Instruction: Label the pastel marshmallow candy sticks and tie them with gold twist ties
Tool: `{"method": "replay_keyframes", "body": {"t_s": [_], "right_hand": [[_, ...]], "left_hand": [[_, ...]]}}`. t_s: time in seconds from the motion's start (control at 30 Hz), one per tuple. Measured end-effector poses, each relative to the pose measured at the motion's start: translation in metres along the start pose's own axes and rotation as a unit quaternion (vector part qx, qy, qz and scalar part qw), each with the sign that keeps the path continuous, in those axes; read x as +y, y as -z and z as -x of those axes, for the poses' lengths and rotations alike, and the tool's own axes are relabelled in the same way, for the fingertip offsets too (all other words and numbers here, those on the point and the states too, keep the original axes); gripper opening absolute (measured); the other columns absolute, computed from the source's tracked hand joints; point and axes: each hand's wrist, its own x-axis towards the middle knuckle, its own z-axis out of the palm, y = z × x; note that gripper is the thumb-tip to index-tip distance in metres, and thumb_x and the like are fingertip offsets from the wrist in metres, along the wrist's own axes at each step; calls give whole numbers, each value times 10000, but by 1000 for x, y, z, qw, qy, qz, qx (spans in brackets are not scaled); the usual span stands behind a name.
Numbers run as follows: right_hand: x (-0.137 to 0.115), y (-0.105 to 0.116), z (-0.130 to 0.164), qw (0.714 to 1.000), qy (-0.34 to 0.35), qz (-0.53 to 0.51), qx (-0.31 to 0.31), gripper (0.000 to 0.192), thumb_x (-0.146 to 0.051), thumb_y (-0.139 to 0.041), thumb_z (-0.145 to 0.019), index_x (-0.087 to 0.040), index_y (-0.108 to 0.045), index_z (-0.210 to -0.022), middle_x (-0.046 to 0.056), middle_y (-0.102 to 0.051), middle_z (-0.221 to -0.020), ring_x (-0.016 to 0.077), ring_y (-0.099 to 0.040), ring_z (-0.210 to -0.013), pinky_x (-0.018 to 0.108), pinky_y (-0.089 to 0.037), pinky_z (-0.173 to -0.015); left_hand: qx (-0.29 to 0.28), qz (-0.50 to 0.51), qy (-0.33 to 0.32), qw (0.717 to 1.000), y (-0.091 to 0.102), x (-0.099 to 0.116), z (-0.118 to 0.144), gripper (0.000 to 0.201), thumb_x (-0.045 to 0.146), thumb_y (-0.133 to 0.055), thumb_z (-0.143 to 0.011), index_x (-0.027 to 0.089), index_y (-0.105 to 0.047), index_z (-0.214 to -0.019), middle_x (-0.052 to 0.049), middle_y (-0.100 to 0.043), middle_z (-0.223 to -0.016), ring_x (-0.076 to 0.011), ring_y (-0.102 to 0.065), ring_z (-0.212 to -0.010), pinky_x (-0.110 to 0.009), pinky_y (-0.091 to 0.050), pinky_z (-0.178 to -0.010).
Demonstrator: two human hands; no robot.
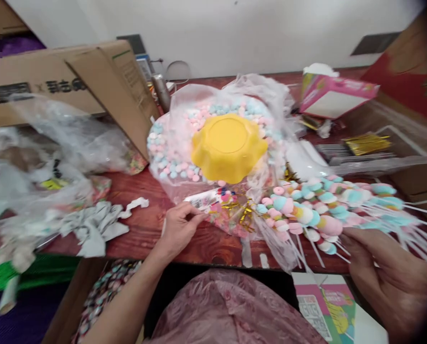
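Currently left hand [180, 228] pinched together at wrapper [204, 199], right hand [388, 274] at skewers [306, 212], grip unclear; red table [209, 248], white wall [227, 43].

red wooden table [139, 234]: bagged pastel sweets [173, 168], skewered sweets [319, 210], crumpled scraps [94, 227]

My left hand [179, 227] pinches thumb to index finger, its forearm [130, 291] slanting in from behind; right of that pinch, my right hand [388, 277] curls, fingertips [348, 235] leftward, closure blurred.
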Motion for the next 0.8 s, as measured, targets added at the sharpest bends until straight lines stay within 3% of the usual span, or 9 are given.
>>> {"method": "replay_keyframes", "body": {"t_s": [0.1,0.2,0.4,0.5,0.6,0.73,0.8], "right_hand": [[-17,-12,-10,993,94,-45,-57,144,-163,-558,-930,-201,-624,-1053,57,-685,-861,167,-663,-708,263,-483,-604],[-33,-33,-20,979,179,-53,-76,175,-116,-523,-934,-184,-616,-1065,43,-683,-843,140,-653,-678,236,-463,-575],[-47,-59,-28,968,221,-74,-89,177,-90,-538,-916,-152,-623,-1058,52,-678,-821,150,-641,-673,255,-440,-571],[-47,-57,-30,960,249,-73,-107,195,-68,-532,-906,-157,-617,-1056,61,-691,-863,151,-637,-688,263,-437,-579],[-48,-50,-36,949,290,-47,-119,200,-72,-477,-918,-166,-619,-1023,64,-692,-869,153,-620,-671,280,-435,-586],[-57,-45,-38,940,311,-37,-134,241,-48,-444,-883,-162,-622,-999,65,-674,-823,161,-595,-637,294,-401,-553],[-62,-47,-33,941,302,-55,-141,254,-38,-464,-857,-162,-619,-1016,61,-673,-832,159,-588,-636,290,-388,-539]], "left_hand": [[1,49,52,997,-3,-3,21,190,254,-747,-749,170,-639,-617,26,-614,-615,-99,-524,-578,-218,-395,-578],[1,76,96,992,-8,-8,35,243,253,-774,-723,163,-587,-597,40,-576,-585,-83,-482,-547,-204,-367,-541],[10,73,75,994,-12,-15,45,312,288,-782,-740,161,-536,-596,49,-522,-582,-72,-426,-537,-201,-326,-522],[15,49,27,998,-11,-17,47,270,215,-733,-774,165,-525,-609,43,-527,-594,-81,-443,-559,-210,-335,-545],[-8,12,-60,998,-11,-16,51,223,145,-660,-808,168,-516,-639,25,-540,-630,-96,-471,-601,-227,-348,-582],[-58,-34,-202,977,-14,-12,54,222,109,-573,-848,181,-482,-659,5,-529,-644,-121,-460,-633,-254,-351,-598],[-67,-56,-238,967,-14,-9,54,218,82,-534,-848,189,-469,-669,-6,-533,-656,-137,-459,-655,-268,-370,-616]]}}
